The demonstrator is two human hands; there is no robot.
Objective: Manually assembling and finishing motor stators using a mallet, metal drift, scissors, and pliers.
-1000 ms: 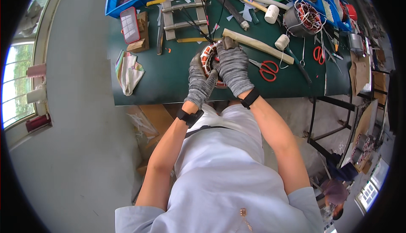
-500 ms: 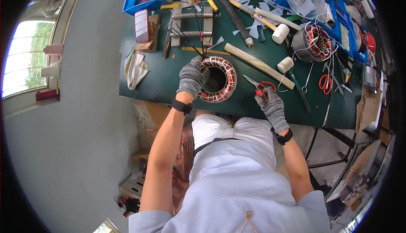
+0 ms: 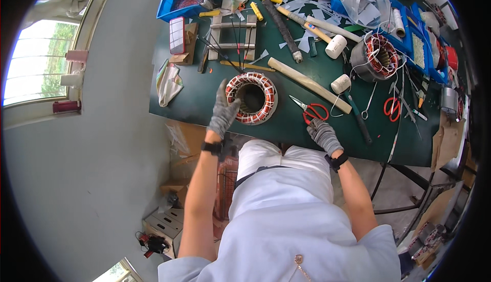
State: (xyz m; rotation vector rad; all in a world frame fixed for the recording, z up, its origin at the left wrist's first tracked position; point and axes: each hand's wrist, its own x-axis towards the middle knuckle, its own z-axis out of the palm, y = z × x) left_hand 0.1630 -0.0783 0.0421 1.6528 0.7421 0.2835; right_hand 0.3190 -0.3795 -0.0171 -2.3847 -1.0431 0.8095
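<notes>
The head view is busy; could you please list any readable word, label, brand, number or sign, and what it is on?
No text can be read.
Orange mallet handle: small mark, too small to read.
Red-edged device: any lettering is too blurred.
Wound ring and red-handled scissors: no lettering visible.

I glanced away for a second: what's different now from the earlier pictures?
The right grey-gloved hand let go of the white-laced, orange-wound ring and moved rightward to the nearer red-handled scissors; its grip is unclear. The left grey-gloved hand opened and drew back slightly toward the body, beside the ring. The pale wooden rod and white-headed mallets stayed put.
</notes>
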